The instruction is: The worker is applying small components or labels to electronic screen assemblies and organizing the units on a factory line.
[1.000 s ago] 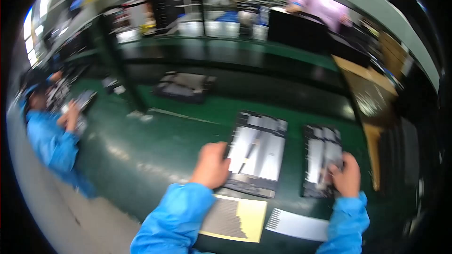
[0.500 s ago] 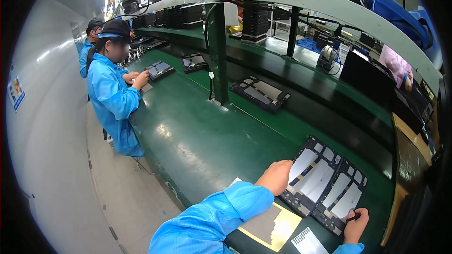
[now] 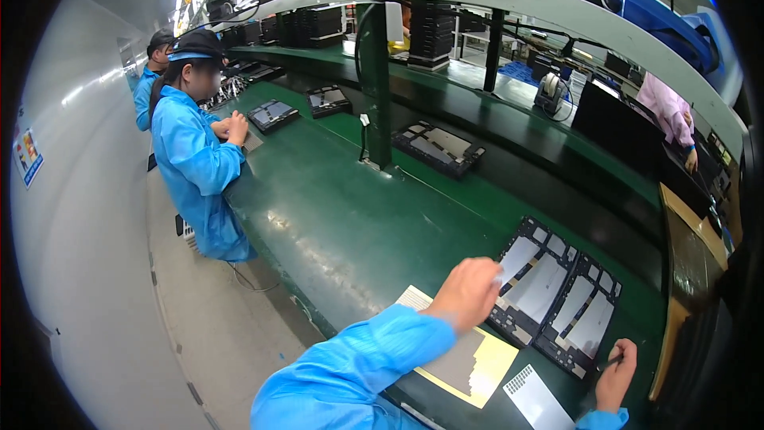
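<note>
My right hand (image 3: 616, 376) and left hand (image 3: 468, 293), beside two black tablets (image 3: 538, 290) at four o'clock.
If my dark stick (image 3: 610, 361) slips, it could scratch the right tablet (image 3: 581, 320); my right fingers pinch it. My left fingers, five o'clock, look bunched near the left tablet (image 3: 521, 255); blur hides any touch.

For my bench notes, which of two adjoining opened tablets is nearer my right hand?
The right tablet; the left tablet lies nearer your left hand.

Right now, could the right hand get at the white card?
Probably yes: the white card lies to the left of the right hand, with nothing visible between them. The hand seems to hold a thin dark tool, which might hinder it.
</note>
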{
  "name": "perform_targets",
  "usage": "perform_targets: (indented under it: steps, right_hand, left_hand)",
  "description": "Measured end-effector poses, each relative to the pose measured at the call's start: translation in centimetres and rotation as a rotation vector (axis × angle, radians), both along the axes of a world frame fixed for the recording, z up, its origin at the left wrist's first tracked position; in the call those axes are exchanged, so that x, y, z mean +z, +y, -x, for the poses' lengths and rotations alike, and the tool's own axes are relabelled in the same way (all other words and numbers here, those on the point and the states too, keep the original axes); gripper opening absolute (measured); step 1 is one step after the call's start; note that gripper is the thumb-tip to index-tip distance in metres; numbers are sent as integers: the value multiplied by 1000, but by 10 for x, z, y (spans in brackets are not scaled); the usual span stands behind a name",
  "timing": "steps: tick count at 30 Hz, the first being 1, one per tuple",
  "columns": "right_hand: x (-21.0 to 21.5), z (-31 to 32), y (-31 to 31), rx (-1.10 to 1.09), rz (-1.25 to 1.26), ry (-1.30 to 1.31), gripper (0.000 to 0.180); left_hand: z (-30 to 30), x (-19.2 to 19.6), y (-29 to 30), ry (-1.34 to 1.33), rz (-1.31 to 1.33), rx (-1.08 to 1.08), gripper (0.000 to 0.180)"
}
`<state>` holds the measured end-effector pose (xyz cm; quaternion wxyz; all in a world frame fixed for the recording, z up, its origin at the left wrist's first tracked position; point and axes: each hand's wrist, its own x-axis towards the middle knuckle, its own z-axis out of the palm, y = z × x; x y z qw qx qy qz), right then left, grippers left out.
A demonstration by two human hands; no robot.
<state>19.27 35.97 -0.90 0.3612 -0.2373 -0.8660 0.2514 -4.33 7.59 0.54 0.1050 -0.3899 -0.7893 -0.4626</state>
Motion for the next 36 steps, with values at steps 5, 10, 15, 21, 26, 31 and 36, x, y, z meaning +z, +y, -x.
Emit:
perform_targets:
  steps: [5, 10, 15, 21, 26, 31, 36]
  right_hand:
    - [50, -37, -81, 123, 541, -31, 47]
    - [6, -32, -118, 279, 903, 5, 42]
    - [-19, -36, -118, 223, 1082, 132, 29]
    - [-17, -28, -116, 170, 1041, 252, 13]
    - [4, -15, -117, 83, 1093, 179, 8]
    - [27, -12, -129, 231, 1086, 176, 16]
    - [7, 14, -126, 174, 1013, 108, 16]
  left_hand:
    - [-67, -3, -3, 293, 212, -865, 27]
    - [-90, -30, 4, 293, 223, -844, 35]
    - [-94, -28, 2, 234, 247, -847, 38]
    - [-86, -17, 4, 214, 302, -851, 37]
    - [-82, -4, 2, 241, 380, -777, 41]
    - [-84, -2, 6, 218, 385, -804, 40]
    - [-85, 0, 3, 205, 420, -835, 36]
